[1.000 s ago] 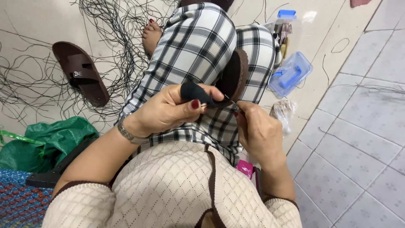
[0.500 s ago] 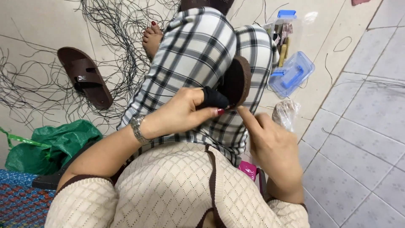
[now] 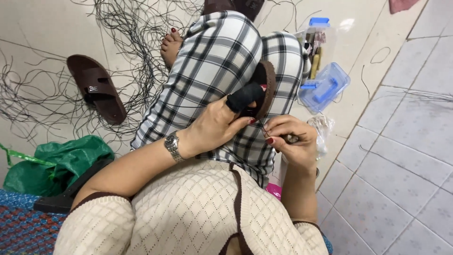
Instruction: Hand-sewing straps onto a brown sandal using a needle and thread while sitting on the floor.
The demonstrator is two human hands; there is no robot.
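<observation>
Nearest, the right hand (image 3: 290,141) is pinched shut on a small dark tool (image 3: 291,139) just beside the left hand (image 3: 217,127), which clamps a brown sandal (image 3: 265,87) resting on the checked-trousered lap. To the right a blue plastic box (image 3: 324,87) lies on the floor. Farther left, another brown sandal (image 3: 96,87) sits among loose black threads (image 3: 132,52).

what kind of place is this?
Probably a home floor used for handwork on sandals: tiled floor, loose black threads, a spare brown sandal, and a blue plastic box beside the person.
</observation>
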